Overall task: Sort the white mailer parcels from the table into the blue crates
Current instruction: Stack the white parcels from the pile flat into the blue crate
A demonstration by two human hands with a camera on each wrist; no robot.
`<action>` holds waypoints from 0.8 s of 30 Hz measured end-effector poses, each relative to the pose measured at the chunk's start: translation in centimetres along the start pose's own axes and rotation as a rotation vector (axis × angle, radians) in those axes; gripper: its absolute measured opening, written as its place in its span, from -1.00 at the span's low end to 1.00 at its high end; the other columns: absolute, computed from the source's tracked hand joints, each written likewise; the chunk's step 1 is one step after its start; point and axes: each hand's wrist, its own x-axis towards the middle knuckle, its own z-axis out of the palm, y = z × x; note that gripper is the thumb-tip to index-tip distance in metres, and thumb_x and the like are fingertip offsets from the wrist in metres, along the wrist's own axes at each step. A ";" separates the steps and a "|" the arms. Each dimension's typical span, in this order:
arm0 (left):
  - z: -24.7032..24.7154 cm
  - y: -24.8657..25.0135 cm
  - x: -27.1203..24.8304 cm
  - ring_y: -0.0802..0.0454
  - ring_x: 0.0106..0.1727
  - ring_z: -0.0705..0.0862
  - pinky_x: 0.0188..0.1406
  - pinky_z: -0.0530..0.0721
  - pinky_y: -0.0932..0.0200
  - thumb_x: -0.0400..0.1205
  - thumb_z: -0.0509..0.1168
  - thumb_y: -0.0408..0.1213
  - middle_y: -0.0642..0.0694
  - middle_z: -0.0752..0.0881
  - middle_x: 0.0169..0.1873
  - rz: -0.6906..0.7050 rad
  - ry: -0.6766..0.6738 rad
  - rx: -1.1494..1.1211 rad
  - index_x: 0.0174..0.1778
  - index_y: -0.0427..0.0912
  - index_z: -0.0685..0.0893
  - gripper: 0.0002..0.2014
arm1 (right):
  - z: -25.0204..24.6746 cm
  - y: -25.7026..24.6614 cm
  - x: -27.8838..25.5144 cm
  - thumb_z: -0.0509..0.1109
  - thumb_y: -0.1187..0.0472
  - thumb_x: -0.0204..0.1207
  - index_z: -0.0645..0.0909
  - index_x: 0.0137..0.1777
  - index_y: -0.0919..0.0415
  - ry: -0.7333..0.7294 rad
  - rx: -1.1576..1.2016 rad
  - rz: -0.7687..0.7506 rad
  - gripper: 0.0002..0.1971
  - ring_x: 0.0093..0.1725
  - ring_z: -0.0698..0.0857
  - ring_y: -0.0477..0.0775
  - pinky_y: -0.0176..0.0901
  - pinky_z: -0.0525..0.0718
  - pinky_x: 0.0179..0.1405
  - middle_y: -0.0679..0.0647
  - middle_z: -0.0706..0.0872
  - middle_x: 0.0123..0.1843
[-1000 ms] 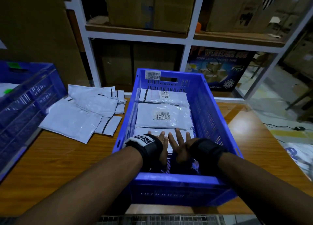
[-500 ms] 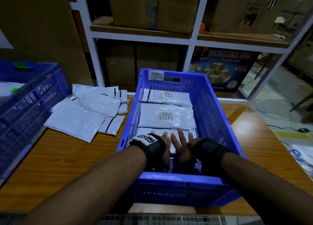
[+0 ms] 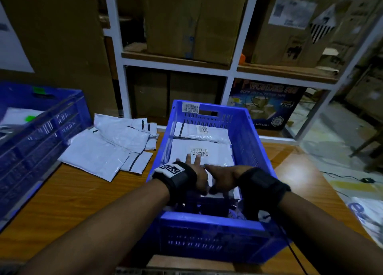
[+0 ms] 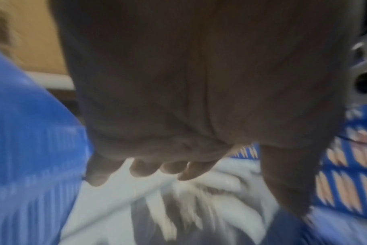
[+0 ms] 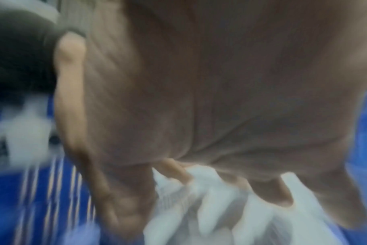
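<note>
Wooden surface (image 3: 62,194) carries a blue crate (image 3: 251,150) at centre, a second crate (image 3: 41,133) at its left edge, and a loose pile of white parcels (image 3: 107,148) between them. Three parcels (image 3: 199,131) lie in the centre crate. Left hand (image 3: 198,171) and right hand (image 3: 222,177) are close together over the nearest parcel; grip cannot be told. White shelving (image 3: 234,71) behind holds cardboard boxes (image 3: 194,19).
</note>
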 end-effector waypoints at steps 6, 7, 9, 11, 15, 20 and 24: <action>-4.6 -1.2 -2.3 -0.32 0.70 -0.38 0.59 -0.11 -0.51 0.71 0.20 0.19 -0.18 -0.41 0.70 -0.018 0.261 -0.038 0.77 -0.11 -0.19 -0.09 | -4.5 -0.4 -2.3 0.29 -0.05 0.64 0.05 0.72 0.10 0.419 -0.120 -0.045 -0.27 0.72 0.01 0.30 0.38 0.27 0.55 0.19 0.03 0.75; -5.4 -1.5 -3.1 -0.31 0.71 -0.37 0.59 -0.12 -0.51 0.71 0.19 0.20 -0.17 -0.38 0.72 -0.036 0.325 -0.028 0.77 -0.11 -0.18 -0.10 | -5.0 -0.3 -2.5 0.28 -0.08 0.65 -0.01 0.73 0.06 0.471 -0.128 -0.035 -0.24 0.73 -0.11 0.30 0.43 0.19 0.57 0.16 -0.10 0.77; -6.3 -2.4 -4.3 -0.30 0.72 -0.32 0.60 -0.10 -0.53 0.70 0.18 0.21 -0.17 -0.31 0.73 -0.069 0.431 -0.026 0.77 -0.11 -0.13 -0.12 | -5.7 -0.5 -2.9 0.25 -0.12 0.66 -0.10 0.74 0.03 0.545 -0.112 -0.042 -0.22 0.72 -0.25 0.30 0.49 0.07 0.59 0.14 -0.26 0.76; -6.6 -3.8 -5.3 -0.30 0.74 -0.26 0.60 -0.04 -0.53 0.70 0.17 0.21 -0.18 -0.23 0.75 -0.081 0.557 -0.005 0.77 -0.10 -0.09 -0.14 | -6.3 -0.9 -3.1 0.21 -0.17 0.67 -0.16 0.75 0.03 0.591 -0.103 -0.057 -0.20 0.72 -0.29 0.31 0.52 0.00 0.59 0.14 -0.31 0.75; -6.0 -7.3 -7.2 -0.24 0.74 -0.11 0.59 0.13 -0.46 0.69 0.21 0.14 -0.14 -0.06 0.75 -0.098 0.820 0.058 0.75 -0.06 -0.04 -0.19 | -7.6 -2.6 -3.3 0.15 -0.19 0.69 -0.12 0.74 0.07 0.734 -0.169 -0.153 -0.23 0.73 -0.20 0.29 0.48 0.05 0.60 0.14 -0.20 0.77; -4.7 -13.4 -9.4 -0.22 0.74 -0.12 0.62 0.14 -0.41 0.70 0.21 0.10 -0.13 0.00 0.74 -0.130 0.968 0.086 0.75 -0.05 0.00 -0.23 | -9.8 -7.1 -2.8 0.14 -0.18 0.68 0.11 0.69 0.05 0.893 -0.284 -0.239 -0.34 0.73 -0.10 0.26 0.41 0.06 0.61 0.14 0.03 0.75; -3.6 -19.6 -10.9 -0.25 0.72 -0.03 0.59 0.22 -0.38 0.69 0.22 0.07 -0.20 0.11 0.69 -0.150 1.034 0.122 0.69 -0.09 0.20 -0.32 | -11.9 -12.3 -1.8 0.20 -0.10 0.65 0.47 0.45 0.10 0.937 -0.437 -0.284 -0.55 0.72 0.02 0.27 0.38 0.01 0.62 0.14 0.35 0.63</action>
